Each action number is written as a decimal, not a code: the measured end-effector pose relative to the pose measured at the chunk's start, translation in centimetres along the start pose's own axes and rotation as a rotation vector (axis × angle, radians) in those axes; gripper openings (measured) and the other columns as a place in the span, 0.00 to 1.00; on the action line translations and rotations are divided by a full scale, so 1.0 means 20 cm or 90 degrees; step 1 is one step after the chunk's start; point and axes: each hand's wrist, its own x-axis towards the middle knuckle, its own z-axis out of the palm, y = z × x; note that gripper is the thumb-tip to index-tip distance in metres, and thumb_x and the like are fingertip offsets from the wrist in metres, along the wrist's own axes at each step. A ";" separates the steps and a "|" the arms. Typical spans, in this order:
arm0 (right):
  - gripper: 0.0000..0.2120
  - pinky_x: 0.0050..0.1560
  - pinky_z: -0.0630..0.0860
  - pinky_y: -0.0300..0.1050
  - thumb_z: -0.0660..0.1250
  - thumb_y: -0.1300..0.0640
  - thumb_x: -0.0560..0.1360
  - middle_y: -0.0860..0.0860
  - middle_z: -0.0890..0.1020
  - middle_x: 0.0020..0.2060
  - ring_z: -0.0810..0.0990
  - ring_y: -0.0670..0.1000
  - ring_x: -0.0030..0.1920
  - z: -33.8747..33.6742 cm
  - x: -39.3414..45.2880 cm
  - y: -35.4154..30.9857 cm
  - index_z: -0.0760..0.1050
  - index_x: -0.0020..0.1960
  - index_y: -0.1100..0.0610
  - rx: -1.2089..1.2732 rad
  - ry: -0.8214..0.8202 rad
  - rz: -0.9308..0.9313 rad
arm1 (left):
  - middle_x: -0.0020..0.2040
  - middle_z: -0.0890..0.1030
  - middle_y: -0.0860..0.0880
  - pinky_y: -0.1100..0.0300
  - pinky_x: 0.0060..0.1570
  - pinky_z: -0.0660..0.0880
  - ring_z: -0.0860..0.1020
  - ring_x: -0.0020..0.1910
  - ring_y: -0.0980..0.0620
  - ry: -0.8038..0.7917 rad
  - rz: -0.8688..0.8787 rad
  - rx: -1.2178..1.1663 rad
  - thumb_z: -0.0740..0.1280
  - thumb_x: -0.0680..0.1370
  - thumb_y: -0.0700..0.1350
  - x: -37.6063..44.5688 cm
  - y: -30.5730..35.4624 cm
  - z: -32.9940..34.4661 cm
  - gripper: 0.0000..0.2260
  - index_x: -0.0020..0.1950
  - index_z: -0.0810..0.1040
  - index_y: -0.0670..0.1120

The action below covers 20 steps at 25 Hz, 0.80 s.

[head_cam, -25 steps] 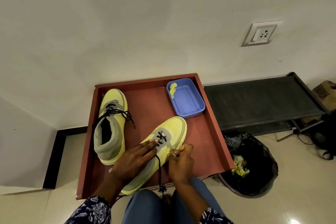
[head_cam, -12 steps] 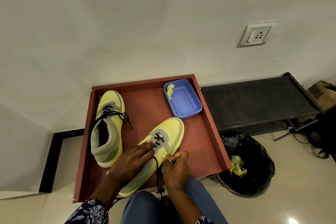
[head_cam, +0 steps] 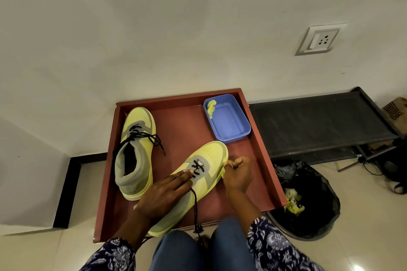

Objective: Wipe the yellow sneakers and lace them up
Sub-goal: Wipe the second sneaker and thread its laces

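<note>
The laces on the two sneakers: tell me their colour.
Black, on both the left sneaker's laces and the near sneaker's lace; the head view shows them clearly.

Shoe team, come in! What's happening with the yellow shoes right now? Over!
Left hand pressing near sneaker, fingers flat. Right hand pinching at its side. Black lace dangling loose. Nothing blocking.

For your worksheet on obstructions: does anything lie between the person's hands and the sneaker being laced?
Nothing visible does. The left hand rests flat on the near sneaker, and the right hand is curled at its right edge.
</note>
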 end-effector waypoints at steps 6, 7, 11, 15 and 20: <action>0.09 0.55 0.78 0.51 0.66 0.65 0.73 0.58 0.84 0.47 0.81 0.58 0.50 0.07 0.19 -0.10 0.81 0.51 0.62 -0.081 -0.060 -0.047 | 0.60 0.79 0.45 0.58 0.45 0.80 0.79 0.57 0.47 -0.017 0.003 -0.011 0.57 0.74 0.40 0.00 0.00 0.00 0.14 0.60 0.70 0.46; 0.10 0.56 0.77 0.51 0.65 0.65 0.74 0.58 0.84 0.49 0.80 0.58 0.52 0.07 0.17 -0.10 0.81 0.53 0.62 -0.086 -0.064 -0.056 | 0.60 0.79 0.44 0.58 0.46 0.80 0.79 0.57 0.47 -0.018 0.004 -0.010 0.57 0.74 0.40 0.00 0.00 0.00 0.14 0.60 0.70 0.46; 0.13 0.54 0.74 0.42 0.63 0.67 0.75 0.57 0.82 0.53 0.79 0.56 0.54 0.06 0.00 -0.03 0.79 0.57 0.61 -0.093 -0.030 -0.100 | 0.60 0.79 0.44 0.58 0.46 0.80 0.79 0.57 0.47 -0.017 0.009 0.001 0.52 0.79 0.40 0.00 -0.01 0.00 0.12 0.60 0.70 0.45; 0.13 0.51 0.69 0.34 0.64 0.68 0.74 0.55 0.81 0.52 0.79 0.53 0.53 0.09 -0.24 0.06 0.80 0.55 0.60 -0.077 -0.052 -0.172 | 0.59 0.80 0.45 0.60 0.45 0.79 0.80 0.56 0.47 -0.012 0.000 0.012 0.42 0.83 0.43 0.00 0.00 0.00 0.18 0.59 0.70 0.46; 0.13 0.50 0.70 0.33 0.63 0.70 0.73 0.55 0.82 0.49 0.80 0.51 0.49 0.09 -0.36 0.12 0.81 0.52 0.60 -0.082 -0.084 -0.246 | 0.60 0.79 0.45 0.60 0.46 0.79 0.79 0.57 0.47 -0.015 -0.003 0.003 0.43 0.83 0.44 -0.01 -0.01 0.02 0.17 0.60 0.70 0.45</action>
